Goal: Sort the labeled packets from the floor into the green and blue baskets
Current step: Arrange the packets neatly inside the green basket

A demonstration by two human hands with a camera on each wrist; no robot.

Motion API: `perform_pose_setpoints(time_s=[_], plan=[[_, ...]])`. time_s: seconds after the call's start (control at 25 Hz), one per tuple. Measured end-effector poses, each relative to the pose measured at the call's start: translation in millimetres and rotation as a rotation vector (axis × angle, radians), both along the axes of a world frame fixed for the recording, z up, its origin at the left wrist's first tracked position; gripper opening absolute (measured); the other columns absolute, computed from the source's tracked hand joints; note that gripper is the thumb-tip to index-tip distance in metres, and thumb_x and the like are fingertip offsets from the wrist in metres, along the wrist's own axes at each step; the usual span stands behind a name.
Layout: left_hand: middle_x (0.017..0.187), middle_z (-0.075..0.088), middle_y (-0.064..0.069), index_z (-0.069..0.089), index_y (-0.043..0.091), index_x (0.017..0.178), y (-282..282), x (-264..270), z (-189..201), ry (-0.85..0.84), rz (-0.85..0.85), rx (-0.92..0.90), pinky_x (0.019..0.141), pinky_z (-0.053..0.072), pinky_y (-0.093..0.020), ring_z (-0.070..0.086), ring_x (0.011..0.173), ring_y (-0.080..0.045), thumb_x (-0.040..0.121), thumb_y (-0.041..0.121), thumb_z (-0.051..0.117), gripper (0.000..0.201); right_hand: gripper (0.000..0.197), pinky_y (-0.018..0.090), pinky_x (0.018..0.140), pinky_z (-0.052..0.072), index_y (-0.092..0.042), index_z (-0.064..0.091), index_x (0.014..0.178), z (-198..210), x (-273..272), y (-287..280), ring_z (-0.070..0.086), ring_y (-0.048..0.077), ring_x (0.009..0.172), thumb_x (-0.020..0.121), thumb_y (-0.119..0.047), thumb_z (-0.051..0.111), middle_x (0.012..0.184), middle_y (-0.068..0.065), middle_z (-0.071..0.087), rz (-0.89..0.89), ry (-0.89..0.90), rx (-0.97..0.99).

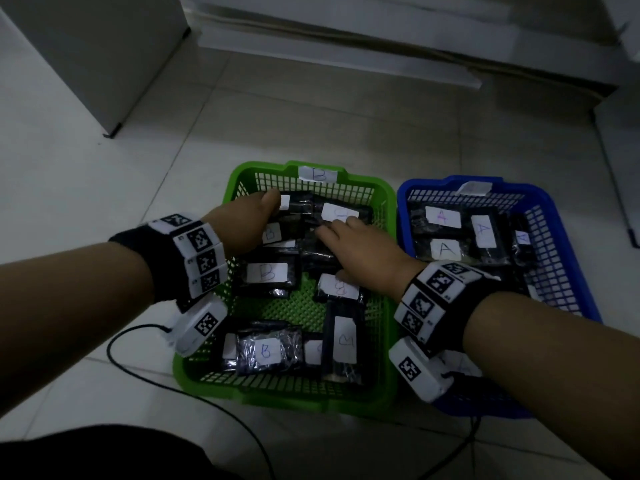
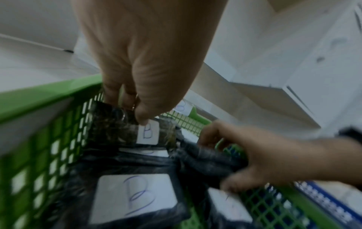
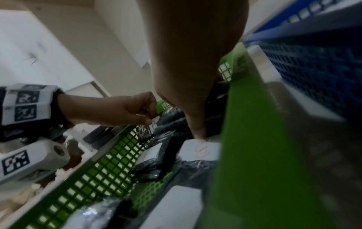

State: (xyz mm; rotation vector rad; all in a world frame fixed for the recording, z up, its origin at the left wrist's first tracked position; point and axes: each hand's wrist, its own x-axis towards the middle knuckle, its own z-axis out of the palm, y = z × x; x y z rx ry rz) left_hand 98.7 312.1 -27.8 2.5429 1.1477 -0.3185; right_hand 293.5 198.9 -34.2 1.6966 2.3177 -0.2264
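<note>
The green basket (image 1: pixel 242 174), tagged B, holds several black packets with white B labels. My left hand (image 1: pixel 273 206) reaches into its far left corner and pinches one black B packet (image 2: pixel 117 131) between thumb and fingers, lifting its edge off the pile. My right hand (image 1: pixel 343 237) is also inside the green basket. Its fingers lie spread on a crumpled black packet (image 2: pixel 203 162) and its thumb (image 3: pixel 197 124) presses a white label (image 3: pixel 201 148). The blue basket (image 1: pixel 561 216) stands to the right, touching the green one, with several A packets (image 1: pixel 446 249) inside.
A black cable (image 1: pixel 138 368) loops over the pale floor tiles in front of the baskets. A white cabinet (image 1: pixel 86 64) stands at the far left, and low white furniture (image 1: pixel 346 46) runs along the back. My dark-clothed knee (image 1: pixel 104 455) is at the bottom left.
</note>
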Motion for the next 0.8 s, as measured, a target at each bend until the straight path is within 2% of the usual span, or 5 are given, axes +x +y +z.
perform_pose_setpoints(time_s=[0.16, 0.28, 0.44, 0.64, 0.8], plan=[[0.116, 0.045, -0.009, 0.046, 0.015, 0.108, 0.8, -7.1, -6.6, 0.113, -0.165, 0.147, 0.076, 0.052, -0.045, 0.050, 0.104, -0.029, 0.070, 0.031, 0.075, 0.050, 0.045, 0.030, 0.064, 0.043, -0.020, 0.046, 0.124, 16.5, 11.4, 16.4, 0.058, 0.027, 0.092, 0.082, -0.022, 0.063, 0.107, 0.007, 0.062, -0.173, 0.271, -0.076], [0.116, 0.048, -0.004, 0.046, 0.017, 0.112, 1.3, -8.8, -8.8, 0.153, -0.223, 0.199, 0.074, 0.054, -0.043, 0.050, 0.106, -0.027, 0.076, 0.025, 0.068, 0.043, 0.047, 0.027, 0.067, 0.037, -0.023, 0.057, 0.113, 31.0, 20.8, 35.4, 0.056, 0.020, 0.092, 0.073, -0.037, 0.076, 0.108, 0.001, 0.064, -0.308, 0.378, -0.224], [0.128, 0.044, -0.007, 0.048, 0.012, 0.123, -6.0, -7.4, -11.9, 0.108, -0.245, 0.127, 0.086, 0.050, -0.039, 0.046, 0.116, -0.028, 0.084, 0.016, 0.060, 0.042, 0.050, 0.030, 0.063, 0.039, -0.012, 0.052, 0.111, 19.1, 17.3, 37.5, 0.059, 0.030, 0.097, 0.074, -0.037, 0.075, 0.104, 0.010, 0.064, -0.421, 0.251, 0.013], [0.132, 0.039, -0.014, 0.052, 0.006, 0.116, -14.7, -11.5, -15.1, 0.017, -0.258, 0.167, 0.088, 0.051, -0.043, 0.043, 0.118, -0.033, 0.084, 0.014, 0.058, 0.034, 0.032, 0.034, 0.071, 0.047, -0.013, 0.046, 0.124, 26.6, 9.6, 19.6, 0.056, 0.028, 0.099, 0.094, -0.021, 0.048, 0.117, 0.012, 0.057, -0.311, 0.479, 0.247], [0.132, 0.041, -0.007, 0.050, 0.011, 0.118, -12.2, -10.4, -11.9, 0.101, -0.273, 0.226, 0.086, 0.050, -0.040, 0.042, 0.118, -0.028, 0.084, 0.019, 0.058, 0.036, 0.030, 0.036, 0.074, 0.049, -0.015, 0.053, 0.116, 21.3, -1.6, -5.4, 0.055, 0.025, 0.098, 0.087, -0.024, 0.052, 0.108, 0.006, 0.055, -0.212, 0.477, -0.029]])
